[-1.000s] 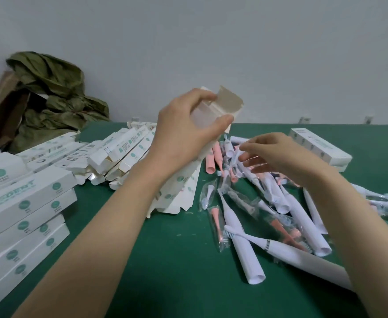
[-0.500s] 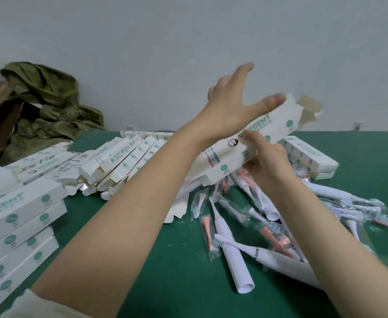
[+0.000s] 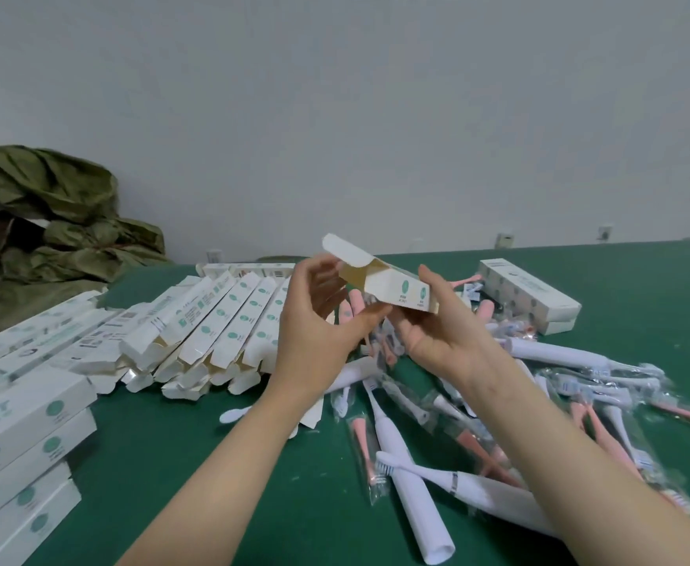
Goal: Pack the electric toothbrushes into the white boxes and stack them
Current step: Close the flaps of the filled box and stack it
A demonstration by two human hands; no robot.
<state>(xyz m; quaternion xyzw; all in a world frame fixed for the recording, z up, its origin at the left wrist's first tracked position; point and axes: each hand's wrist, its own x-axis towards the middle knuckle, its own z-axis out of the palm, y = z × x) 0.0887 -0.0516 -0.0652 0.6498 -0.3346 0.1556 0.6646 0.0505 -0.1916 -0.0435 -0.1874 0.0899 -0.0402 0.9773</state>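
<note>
white box (image 3: 392,285) is in the air at the centre of the frame, held between both hands above the heap of toothbrushes and tilted so that its open end points to the upper left. the tuck flap (image 3: 345,249) at that end stands open and the brown inside of the carton shows. left hand (image 3: 318,337) grips the open end, with the thumb pressed under the lower edge of the box and the fingers curled up beside the flap. right hand (image 3: 437,337) holds the other end, with the thumb lying along the near right side and the other fingers cupped beneath. whether anything is inside the box cannot be told.

below and to the right of the hands, electric toothbrushes (image 3: 414,508) lie in a loose heap on the green table (image 3: 179,475). two white handles cross at the lower centre. pink and white brush heads (image 3: 361,439) in clear sleeves are mixed among them.

left of the hands, a row of open-ended boxes (image 3: 228,324) leans side by side, end flaps toward the lower edge of the frame. at the lower left edge, closed boxes (image 3: 28,418) are stacked several high. at the right, beyond the heap, a pair of boxes (image 3: 529,292) lies one on the other. an olive-green cloth (image 3: 57,206) is bunched at the upper left against the pale wall (image 3: 376,116).
</note>
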